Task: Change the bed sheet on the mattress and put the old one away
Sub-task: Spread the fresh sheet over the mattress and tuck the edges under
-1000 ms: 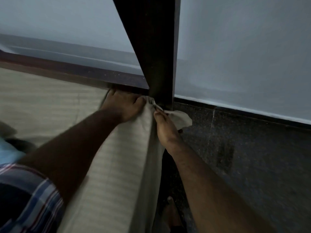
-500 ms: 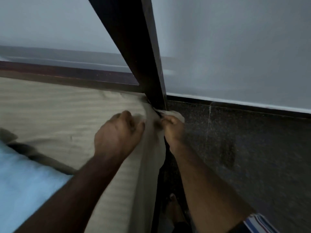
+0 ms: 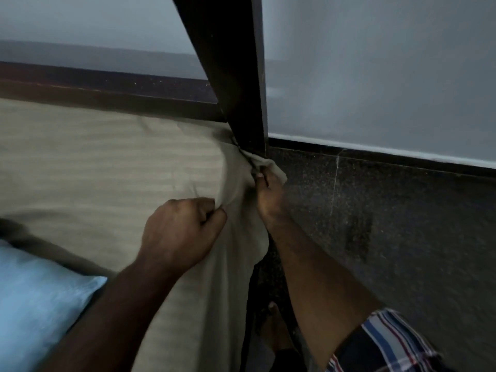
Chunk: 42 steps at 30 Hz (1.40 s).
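Note:
A beige striped bed sheet [image 3: 107,167] covers the mattress and hangs over its right edge. My left hand [image 3: 182,232] is closed in a fist, pinching a fold of the sheet near the mattress corner. My right hand [image 3: 268,194] grips the sheet's corner, a bunched flap of cloth, right at the foot of the dark wooden bedpost [image 3: 236,76]. The sheet is pulled into wrinkles between the two hands. The mattress itself is hidden under the cloth.
A light blue pillow [image 3: 35,296] lies at the lower left on the bed. A dark wooden bed rail [image 3: 107,89] runs along the far side. Dark speckled floor [image 3: 389,224] lies to the right below a pale wall [image 3: 375,76]. A bare foot [image 3: 276,326] stands beside the bed.
My left hand has drawn back from the bedpost toward me and closed into a fist on the sheet. My right hand stays on the corner flap. The view has shifted, showing the pillow.

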### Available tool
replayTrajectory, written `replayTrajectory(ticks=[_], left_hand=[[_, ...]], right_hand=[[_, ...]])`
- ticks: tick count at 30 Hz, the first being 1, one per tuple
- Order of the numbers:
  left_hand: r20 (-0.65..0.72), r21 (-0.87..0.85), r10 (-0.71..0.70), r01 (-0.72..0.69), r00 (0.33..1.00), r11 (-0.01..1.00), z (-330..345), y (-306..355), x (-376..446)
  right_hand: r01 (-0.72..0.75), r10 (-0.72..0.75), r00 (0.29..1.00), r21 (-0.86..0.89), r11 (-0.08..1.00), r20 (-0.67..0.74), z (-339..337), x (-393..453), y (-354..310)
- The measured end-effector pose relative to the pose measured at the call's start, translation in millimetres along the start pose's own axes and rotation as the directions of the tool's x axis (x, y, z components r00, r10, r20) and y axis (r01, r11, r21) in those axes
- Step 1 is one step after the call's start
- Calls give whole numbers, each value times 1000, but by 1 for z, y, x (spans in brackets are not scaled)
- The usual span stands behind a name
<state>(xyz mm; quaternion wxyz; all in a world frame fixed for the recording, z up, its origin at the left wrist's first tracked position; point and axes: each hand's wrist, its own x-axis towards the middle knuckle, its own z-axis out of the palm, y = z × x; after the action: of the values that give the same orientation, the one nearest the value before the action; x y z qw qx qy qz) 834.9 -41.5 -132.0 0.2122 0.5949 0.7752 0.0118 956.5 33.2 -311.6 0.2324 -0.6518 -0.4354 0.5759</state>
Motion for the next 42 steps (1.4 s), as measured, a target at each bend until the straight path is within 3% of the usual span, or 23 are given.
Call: replayTrajectory(ticks=[2,5,9,12,14,15,18,19,21,24,27,29,33,37,40,42], left_hand=[[-30,-28,48,-49,998,998,-9,-3,-5],[-42,-63,107,-109,993,992,-23,-2,-14],[-67,-54,158,-162,985,985,-35,4,-23],[-62,-11,163,-163,985,986,-25,2,-15],[-68,-7,149,-150,986,989,-18,2,-10],[-65,-11,137,-138,988,990,-16,3,-9],[-43,-14,105,-106,994,994,-15,5,-10],[-38,-14,97,-98,995,995,-15,7,-10],[-38,-7,82,-83,996,997,-16,8,-9],[-38,-3,80,-81,996,997,-12,10,-8],[-48,-35,34,-36,998,999,-5,8,-6],[-41,-41,-13,11,999,999,0,9,-6],[-7,-58,-90,90,996,994,4,14,-12],[-36,-275,-233,214,972,937,-2,13,-54],[-27,-362,-417,380,908,851,4,1,-113],[-34,-539,-599,490,800,685,11,-20,-152]], right_hand=[[-60,58,998,205,977,18,14,-12,-7],[-348,264,937,560,751,228,25,-16,-25],[-482,258,870,616,622,420,32,6,-13],[-527,341,849,606,596,403,42,17,-7],[-534,410,845,544,647,342,45,18,0],[-493,394,870,481,725,297,37,15,5],[-287,305,948,168,943,-92,1,0,8],[-268,299,951,277,923,-75,-6,-2,7],[-366,318,930,535,762,183,-4,0,-7],[-461,329,884,508,728,331,26,19,-18],[-460,383,885,361,812,266,21,26,-15],[-399,371,916,259,880,150,5,13,-6],[-470,441,882,370,801,167,-31,-48,10],[-491,462,870,351,797,170,-45,-104,18],[-437,432,898,261,861,77,-45,-134,14],[-224,233,971,134,965,-55,-40,-154,-2]])
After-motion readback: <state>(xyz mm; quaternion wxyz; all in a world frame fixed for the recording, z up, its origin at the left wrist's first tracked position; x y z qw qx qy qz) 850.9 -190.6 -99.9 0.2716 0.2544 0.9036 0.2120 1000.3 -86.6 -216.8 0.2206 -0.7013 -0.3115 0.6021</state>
